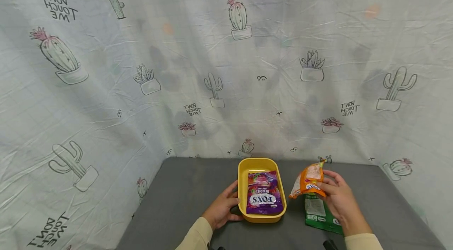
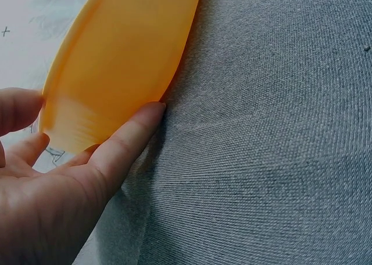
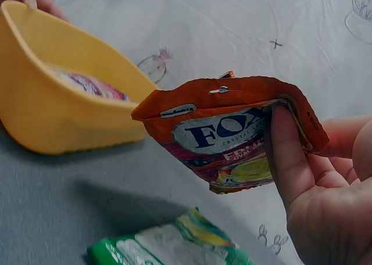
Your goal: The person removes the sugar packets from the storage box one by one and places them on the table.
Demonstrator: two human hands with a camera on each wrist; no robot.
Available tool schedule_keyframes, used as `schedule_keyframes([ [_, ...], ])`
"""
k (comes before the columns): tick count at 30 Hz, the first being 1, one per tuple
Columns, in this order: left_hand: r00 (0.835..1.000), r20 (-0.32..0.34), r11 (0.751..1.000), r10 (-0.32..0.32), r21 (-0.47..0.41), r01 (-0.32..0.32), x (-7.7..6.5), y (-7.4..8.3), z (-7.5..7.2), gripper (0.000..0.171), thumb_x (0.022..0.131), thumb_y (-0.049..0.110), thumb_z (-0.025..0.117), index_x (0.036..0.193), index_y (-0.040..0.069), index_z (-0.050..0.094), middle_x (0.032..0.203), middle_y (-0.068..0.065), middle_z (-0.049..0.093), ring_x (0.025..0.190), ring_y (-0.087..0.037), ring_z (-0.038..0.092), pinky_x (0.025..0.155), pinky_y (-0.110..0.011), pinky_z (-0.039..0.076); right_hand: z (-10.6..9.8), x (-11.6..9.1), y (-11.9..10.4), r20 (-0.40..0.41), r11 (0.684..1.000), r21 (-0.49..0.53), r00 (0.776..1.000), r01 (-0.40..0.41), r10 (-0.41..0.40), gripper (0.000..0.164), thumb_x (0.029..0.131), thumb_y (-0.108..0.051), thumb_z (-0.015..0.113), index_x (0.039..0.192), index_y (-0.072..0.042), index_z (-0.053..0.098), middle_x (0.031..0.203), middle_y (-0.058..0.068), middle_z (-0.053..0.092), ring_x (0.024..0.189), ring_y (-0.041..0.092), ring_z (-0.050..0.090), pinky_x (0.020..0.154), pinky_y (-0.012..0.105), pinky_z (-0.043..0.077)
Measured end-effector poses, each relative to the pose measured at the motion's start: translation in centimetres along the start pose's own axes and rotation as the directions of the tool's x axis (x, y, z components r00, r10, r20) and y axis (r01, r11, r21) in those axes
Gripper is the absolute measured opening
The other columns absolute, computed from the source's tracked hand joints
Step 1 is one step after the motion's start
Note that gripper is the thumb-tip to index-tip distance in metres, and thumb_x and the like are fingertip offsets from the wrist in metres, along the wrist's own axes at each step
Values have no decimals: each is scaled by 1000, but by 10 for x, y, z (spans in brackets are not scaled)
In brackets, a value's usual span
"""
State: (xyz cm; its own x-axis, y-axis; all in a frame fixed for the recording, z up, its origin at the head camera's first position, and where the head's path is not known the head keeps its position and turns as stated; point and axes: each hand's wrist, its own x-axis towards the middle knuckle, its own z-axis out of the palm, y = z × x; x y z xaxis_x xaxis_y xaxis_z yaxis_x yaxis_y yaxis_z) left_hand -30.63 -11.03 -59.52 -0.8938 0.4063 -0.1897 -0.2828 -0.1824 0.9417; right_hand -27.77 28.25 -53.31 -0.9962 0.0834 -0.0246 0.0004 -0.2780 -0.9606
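A yellow plastic container (image 1: 262,219) stands on the grey table, with a purple candy bag (image 1: 264,199) lying inside it. My left hand (image 1: 223,205) holds the container at its left side, fingers and thumb spread along the outer wall and rim, as the left wrist view shows. To the right, my right hand (image 1: 336,197) pinches an orange candy bag (image 3: 232,131) by one edge, thumb on one face and fingers behind. The bag hangs in the air, tilted, beside the container. Below it lies a green bag (image 1: 320,214) on the table, partly covered by the right hand and orange bag.
The grey table (image 1: 177,203) extends to both sides of the container. Behind and beside it hangs a pale curtain (image 1: 283,96) printed with cacti. Small dark objects (image 1: 330,245) show at the bottom edge of the head view.
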Motion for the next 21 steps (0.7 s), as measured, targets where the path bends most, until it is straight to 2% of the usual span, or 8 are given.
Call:
schedule_keyframes([
  [11,1000,0,1000,-1,-3,1,-1,1,1,78,108,5,59,176,14,21,164,-28,42,139,-46,53,87,-76,54,-18,-2,6,-26,995,-57,996,-85,83,51,108,6,57,152,-5,34,109,1,64,97,15,69,83,33,61],
  [18,1000,-10,1000,-3,-1,3,0,1,0,79,107,5,60,176,14,22,165,-28,41,139,-47,53,86,-77,54,-31,-5,12,-48,985,-118,992,-125,120,50,109,3,58,152,-7,36,108,-2,65,91,15,67,71,32,56],
  [21,1000,-13,1000,-5,0,5,0,1,0,79,107,5,61,176,15,24,164,-27,42,138,-46,53,85,-77,54,-39,-7,16,-46,982,-140,991,-129,123,51,109,3,58,153,-6,34,108,-1,64,92,16,68,73,34,58],
])
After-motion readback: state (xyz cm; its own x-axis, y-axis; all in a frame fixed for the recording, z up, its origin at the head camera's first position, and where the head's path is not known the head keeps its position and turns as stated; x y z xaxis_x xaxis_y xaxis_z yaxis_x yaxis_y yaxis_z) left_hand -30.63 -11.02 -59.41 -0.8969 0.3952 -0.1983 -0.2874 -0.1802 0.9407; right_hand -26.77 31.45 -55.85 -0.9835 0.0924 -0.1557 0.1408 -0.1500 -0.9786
